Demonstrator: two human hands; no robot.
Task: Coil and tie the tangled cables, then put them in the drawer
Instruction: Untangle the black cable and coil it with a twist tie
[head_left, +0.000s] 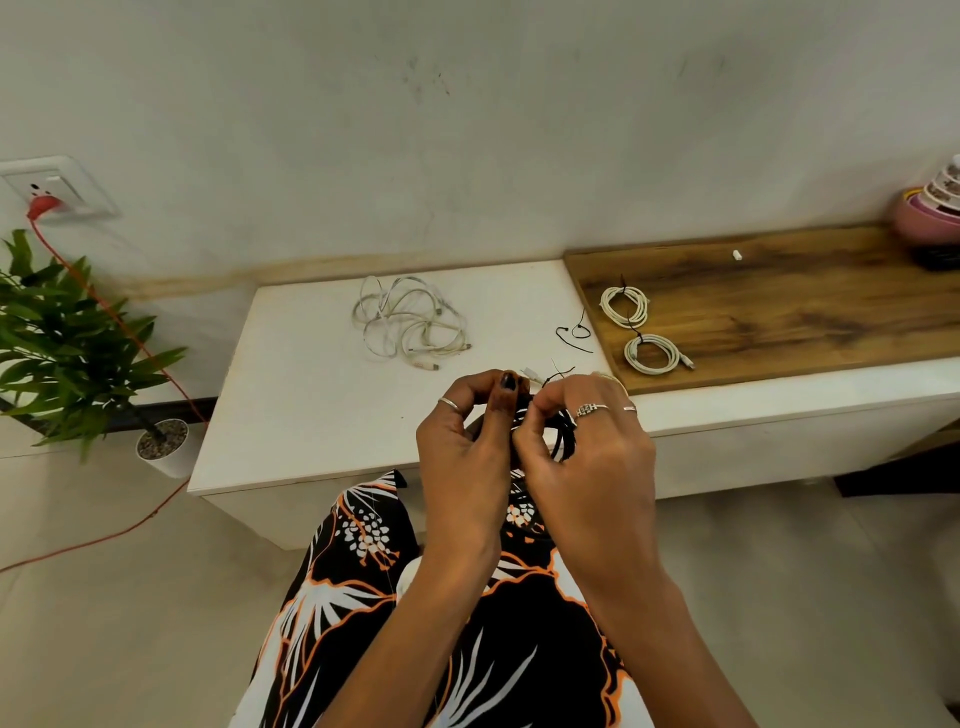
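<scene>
A coiled black cable (563, 434) is held above the front edge of the white cabinet top (311, 384). My left hand (467, 447) grips the coil from the left, and my right hand (582, 447) pinches a thin black tie at the top of it. A tangled heap of white cables (410, 322) lies loose at the back of the white top. Two white cables, coiled and tied, rest on the wooden top: one farther back (625, 306), one nearer (653, 354). Loose black ties (574, 335) lie near the seam. No drawer shows.
A potted green plant (78, 338) stands at the left on the floor. An orange cord (130, 332) runs from the wall socket (49, 189) down across the floor. Stacked pink bowls (930, 213) sit at the far right of the wooden top (805, 312). A small white piece (736, 254) lies there.
</scene>
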